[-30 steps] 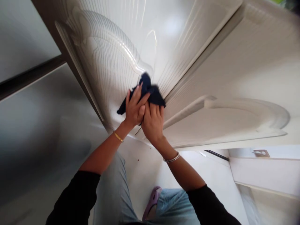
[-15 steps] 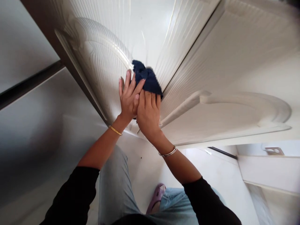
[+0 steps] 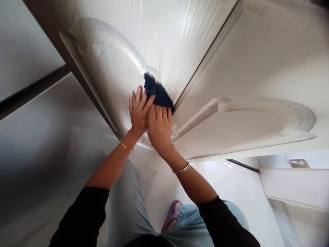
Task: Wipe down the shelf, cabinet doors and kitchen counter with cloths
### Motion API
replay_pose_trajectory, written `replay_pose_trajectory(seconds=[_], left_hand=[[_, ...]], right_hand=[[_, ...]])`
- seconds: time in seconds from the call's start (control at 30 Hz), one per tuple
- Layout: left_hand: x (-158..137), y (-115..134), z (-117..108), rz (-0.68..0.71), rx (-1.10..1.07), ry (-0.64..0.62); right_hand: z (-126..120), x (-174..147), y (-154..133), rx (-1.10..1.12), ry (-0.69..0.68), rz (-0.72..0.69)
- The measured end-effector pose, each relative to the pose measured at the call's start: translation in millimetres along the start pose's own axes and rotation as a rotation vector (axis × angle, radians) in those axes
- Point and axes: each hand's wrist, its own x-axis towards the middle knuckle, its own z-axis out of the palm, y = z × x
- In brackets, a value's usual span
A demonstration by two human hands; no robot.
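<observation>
A crumpled dark blue cloth (image 3: 160,95) lies against a white cabinet door (image 3: 164,44) with raised moulding and fine grooves. My right hand (image 3: 160,127) presses on the cloth's lower part, its fingers close together and their tips covered by the fabric. Beside it, my left hand (image 3: 139,115) rests on the door with fingers spread. Its index finger overlaps the cloth's left edge, and its thumb is mostly hidden near my right hand.
A second white door (image 3: 244,127) with curved moulding adjoins on the right, past a dark seam. Smooth grey panels (image 3: 46,137) with a dark groove stand at left. Below are the pale floor (image 3: 164,181), my jeans-clad legs and a purple shoe (image 3: 171,216).
Both hands and the cloth have slid a little down the door. The right hand and cloth have also shifted slightly left. The cloth's visible part looks smaller.
</observation>
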Motion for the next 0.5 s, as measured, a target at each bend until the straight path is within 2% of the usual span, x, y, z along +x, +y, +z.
replay_pose_trajectory(seconds=[0.13, 0.2, 0.23, 0.3, 0.4, 0.5], left_hand=[[-70, -11, 6, -0.040, 0.062, -0.150], [-95, -12, 9, -0.074, 0.088, -0.205], [-98, -11, 11, -0.088, 0.092, -0.206], [-81, -6, 13, -0.100, 0.074, -0.158], [-20, 8, 13, -0.073, 0.034, -0.046], [35, 23, 8, 0.015, 0.081, 0.063]], right_hand=[[26, -49, -5, 0.115, -0.229, 0.024], [34, -66, -5, 0.159, -0.251, 0.027], [34, -68, -4, 0.170, -0.233, 0.032], [28, -59, 0, 0.167, -0.166, 0.041], [6, -19, 10, 0.147, -0.016, 0.015], [-18, 18, 14, 0.145, 0.115, -0.004]])
